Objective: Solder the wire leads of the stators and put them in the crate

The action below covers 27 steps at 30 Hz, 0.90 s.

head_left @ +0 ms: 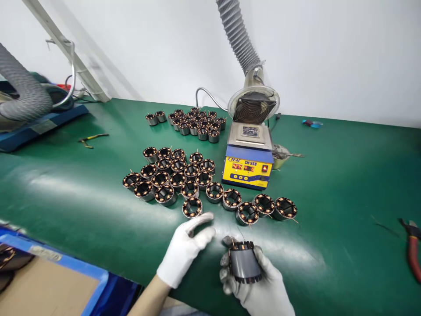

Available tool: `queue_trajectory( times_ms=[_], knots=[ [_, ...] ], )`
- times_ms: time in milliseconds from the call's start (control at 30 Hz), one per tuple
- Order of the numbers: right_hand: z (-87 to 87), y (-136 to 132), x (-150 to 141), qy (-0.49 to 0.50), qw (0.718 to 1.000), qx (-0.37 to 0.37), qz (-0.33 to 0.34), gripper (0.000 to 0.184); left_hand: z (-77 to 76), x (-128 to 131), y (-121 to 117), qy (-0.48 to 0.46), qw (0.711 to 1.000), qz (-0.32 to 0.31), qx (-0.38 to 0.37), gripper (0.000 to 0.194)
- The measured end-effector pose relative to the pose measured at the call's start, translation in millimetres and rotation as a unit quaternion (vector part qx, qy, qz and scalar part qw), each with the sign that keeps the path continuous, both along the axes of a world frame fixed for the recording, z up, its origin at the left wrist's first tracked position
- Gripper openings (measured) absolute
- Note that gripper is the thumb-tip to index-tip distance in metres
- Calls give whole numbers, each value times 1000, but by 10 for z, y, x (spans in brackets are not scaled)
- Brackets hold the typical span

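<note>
Looking down at a glossy green bench (345,184), streaked with glare and running back to a plain white wall (148,39). Got a ribbed grey duct (237,33) dropping to a round hood (254,105), just over a yellow-and-blue CM 558 unit (248,175). Also got two loose batches of copper-wound rings (178,185), one nearer, one farther back.

Holding a dark cylindrical core (244,262) in the gloved right hand (265,285), over the bench's near side, with fingers wrapped around it. Seeing the gloved left hand (184,245) half spread, with thumb and fingers apart, near the closest rings.

Can't see inside the core or the palm behind it. Hard to trace the thin wire (241,233) above it. Tough to make out the small blue thing (312,124) back right. Mostly hidden behind the unit: some can (279,163). Cut off by the frame: red-handled pliers (413,252) at right, a blue-rimmed bin (102,276) bottom left.
</note>
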State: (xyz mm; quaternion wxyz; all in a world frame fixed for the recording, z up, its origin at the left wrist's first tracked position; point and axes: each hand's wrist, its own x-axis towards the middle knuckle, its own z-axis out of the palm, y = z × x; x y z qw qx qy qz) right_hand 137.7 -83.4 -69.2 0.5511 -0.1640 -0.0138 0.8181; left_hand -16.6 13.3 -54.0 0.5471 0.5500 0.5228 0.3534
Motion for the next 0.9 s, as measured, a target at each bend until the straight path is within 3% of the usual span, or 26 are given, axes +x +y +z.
queue_trajectory(
  times_ms=[133, 200, 267, 333, 433, 533, 667, 833, 900],
  knots=[
    [-3, 29, -6, 15, 1000, -15, 3, 50, -59, -175, -57, 73, 987, -109, 90, 65],
    [3, 43, -7, 24, 999, -40, 13, 52, -62, -140, -158, 88, 967, -201, 130, 91],
    [14, 52, -2, 29, 997, -62, 20, 52, -42, -32, -260, 72, 950, -273, 129, 103],
    [26, 54, 9, 19, 996, -79, 22, 49, -3, 108, -325, 27, 954, -282, 102, 92],
    [38, 49, 19, 5, 996, -91, 24, 44, 49, 271, -348, -22, 971, -235, 32, 68],
    [32, 37, 9, 3, 995, -102, 12, 43, 61, 311, -344, -56, 978, -202, 18, 66],
    [5, 7, 2, 3, 995, -98, 15, 51, 67, 289, -350, -79, 963, -249, 64, 72],
    [-24, -24, 11, -22, 994, -100, 27, 50, 152, 326, -334, -132, 975, -172, -47, 37],
    [-52, -30, 5, -43, 994, -98, 14, 54, 202, 332, -311, -151, 968, -194, -52, 31]
  ],
)
